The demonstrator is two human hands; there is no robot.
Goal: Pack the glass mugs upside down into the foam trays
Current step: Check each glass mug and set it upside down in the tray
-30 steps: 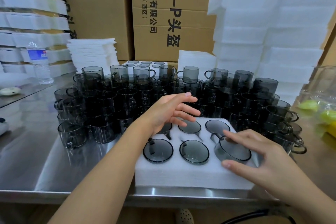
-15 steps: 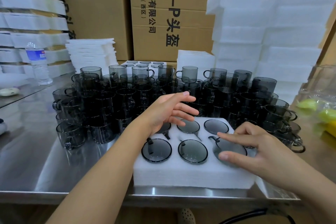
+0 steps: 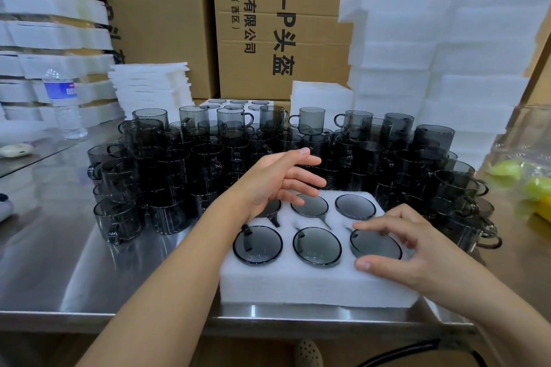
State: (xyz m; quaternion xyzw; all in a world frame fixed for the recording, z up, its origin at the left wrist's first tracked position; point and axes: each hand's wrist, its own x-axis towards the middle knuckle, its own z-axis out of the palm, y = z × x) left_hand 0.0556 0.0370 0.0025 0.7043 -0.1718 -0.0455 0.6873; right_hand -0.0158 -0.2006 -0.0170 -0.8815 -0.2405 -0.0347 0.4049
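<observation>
A white foam tray (image 3: 298, 280) lies at the table's front edge with several smoky grey glass mugs sunk upside down in its holes. The front right mug (image 3: 375, 244) sits level in its hole. My right hand (image 3: 417, 250) hovers over that mug, fingers spread and lightly bent, fingertips at its rim. My left hand (image 3: 277, 182) floats open above the tray's back left hole, covering part of the mug there. Behind the tray stands a dense crowd of upright grey mugs (image 3: 190, 164), stacked in two layers.
Tall stacks of white foam trays (image 3: 441, 68) rise at the back right, more foam sheets (image 3: 149, 86) at the back left. Cardboard boxes (image 3: 268, 24) line the back. A water bottle (image 3: 61, 104) stands at left. A bag with yellow-green items (image 3: 530, 182) lies at right.
The front right mug, tilted and half out a second ago, has been pushed down level into its hole by my right hand. My left hand has barely moved.
</observation>
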